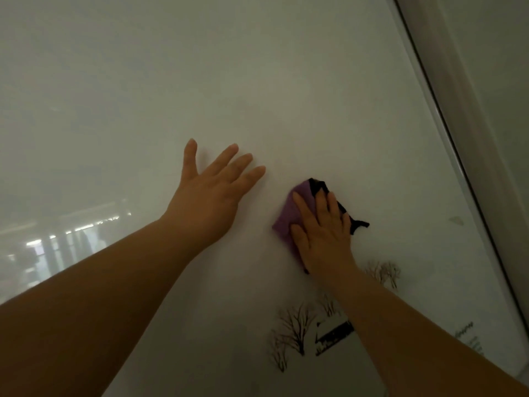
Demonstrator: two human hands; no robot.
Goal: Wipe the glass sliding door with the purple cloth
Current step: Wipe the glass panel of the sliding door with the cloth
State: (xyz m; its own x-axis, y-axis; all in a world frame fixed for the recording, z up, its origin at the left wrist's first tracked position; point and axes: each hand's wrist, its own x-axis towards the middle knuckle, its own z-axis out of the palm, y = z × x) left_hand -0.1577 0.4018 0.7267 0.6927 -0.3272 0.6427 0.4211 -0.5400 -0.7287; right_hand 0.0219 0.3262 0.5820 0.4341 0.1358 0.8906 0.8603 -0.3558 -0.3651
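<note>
The frosted glass sliding door point(257, 90) fills almost the whole view. My right hand point(322, 233) lies flat on the purple cloth point(289, 222) and presses it against the glass; a black edge of the cloth sticks out to the right of my fingers. My left hand point(213, 190) rests flat on the pane to the left of the cloth, fingers spread, holding nothing. A small gap of bare glass separates the two hands.
The door's frame point(458, 133) runs diagonally down the right side. A printed picture of bare trees and a small house point(315, 330) sits on the glass below my right hand. Blurred lights show through the pane at lower left point(63, 236).
</note>
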